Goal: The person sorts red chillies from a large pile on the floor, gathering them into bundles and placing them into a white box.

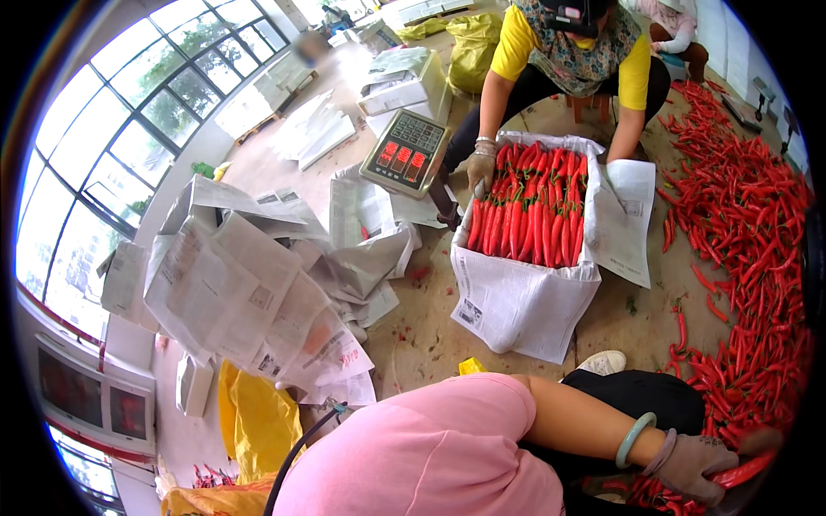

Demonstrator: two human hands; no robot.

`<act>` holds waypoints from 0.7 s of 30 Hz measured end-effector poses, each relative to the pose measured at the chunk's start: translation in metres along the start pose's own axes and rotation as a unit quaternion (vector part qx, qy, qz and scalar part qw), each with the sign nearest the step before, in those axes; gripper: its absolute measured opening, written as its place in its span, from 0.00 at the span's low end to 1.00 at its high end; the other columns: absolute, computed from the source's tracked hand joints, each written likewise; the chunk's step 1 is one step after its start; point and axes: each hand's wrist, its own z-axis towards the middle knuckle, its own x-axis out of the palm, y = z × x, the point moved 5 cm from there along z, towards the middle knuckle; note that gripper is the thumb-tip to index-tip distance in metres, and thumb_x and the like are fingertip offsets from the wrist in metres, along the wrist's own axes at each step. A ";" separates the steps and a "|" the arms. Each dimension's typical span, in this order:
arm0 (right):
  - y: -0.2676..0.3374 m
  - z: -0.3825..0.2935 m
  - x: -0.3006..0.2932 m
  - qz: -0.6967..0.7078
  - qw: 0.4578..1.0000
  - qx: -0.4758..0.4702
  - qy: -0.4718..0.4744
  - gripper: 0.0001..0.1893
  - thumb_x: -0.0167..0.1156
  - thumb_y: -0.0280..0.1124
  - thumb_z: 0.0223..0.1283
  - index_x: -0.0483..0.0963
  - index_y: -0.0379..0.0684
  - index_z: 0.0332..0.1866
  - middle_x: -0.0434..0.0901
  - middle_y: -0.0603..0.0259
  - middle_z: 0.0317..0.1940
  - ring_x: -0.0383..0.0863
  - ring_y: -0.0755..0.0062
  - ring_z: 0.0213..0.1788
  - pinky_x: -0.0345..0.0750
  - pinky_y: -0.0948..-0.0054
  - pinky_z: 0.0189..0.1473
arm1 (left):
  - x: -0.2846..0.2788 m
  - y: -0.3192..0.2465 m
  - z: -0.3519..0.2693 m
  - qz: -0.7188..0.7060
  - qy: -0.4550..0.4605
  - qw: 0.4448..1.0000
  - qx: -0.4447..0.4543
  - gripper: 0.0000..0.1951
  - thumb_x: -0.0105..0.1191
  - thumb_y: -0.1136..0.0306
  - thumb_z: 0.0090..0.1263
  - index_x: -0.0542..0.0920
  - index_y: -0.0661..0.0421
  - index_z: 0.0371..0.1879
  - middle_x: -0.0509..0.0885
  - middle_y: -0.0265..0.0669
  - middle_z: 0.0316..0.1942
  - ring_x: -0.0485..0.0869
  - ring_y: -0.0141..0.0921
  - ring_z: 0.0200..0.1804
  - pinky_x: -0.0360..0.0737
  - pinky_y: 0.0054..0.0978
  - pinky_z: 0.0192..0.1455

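My left hand [694, 461], in a grey glove with a pale green bangle above the wrist, is at the lower right. Its fingers close around a red chili pepper [742, 472]. Just beyond it, near the dark picture rim, a blurred grey-brown shape [760, 441] may be my gloved right hand; its grip is not clear. Below my left hand lie more loose red chilies [664, 495]. A large chili heap [755, 284] runs up the right side. My black-clad knee [639, 396] is beside the heap.
A co-worker's gloved hand [480, 169] touches a newspaper-lined box [526, 303] filled with chilies in rows. Left of it stand a digital scale [406, 151] and another paper-lined box [374, 258]. Newspaper sheets [232, 290] and a yellow sack [258, 419] are at the left. Another person sits behind.
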 end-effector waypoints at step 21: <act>-0.002 -0.002 0.010 0.137 0.988 0.018 0.075 0.29 0.52 0.55 0.58 0.63 0.41 0.54 0.71 0.65 0.40 0.70 0.77 0.42 0.69 0.79 0.43 | -0.015 -0.021 -0.005 -0.080 0.095 0.991 -0.055 0.14 0.46 0.59 0.67 0.68 0.60 0.36 0.73 0.41 0.24 0.74 0.37 0.30 0.69 0.32 0.35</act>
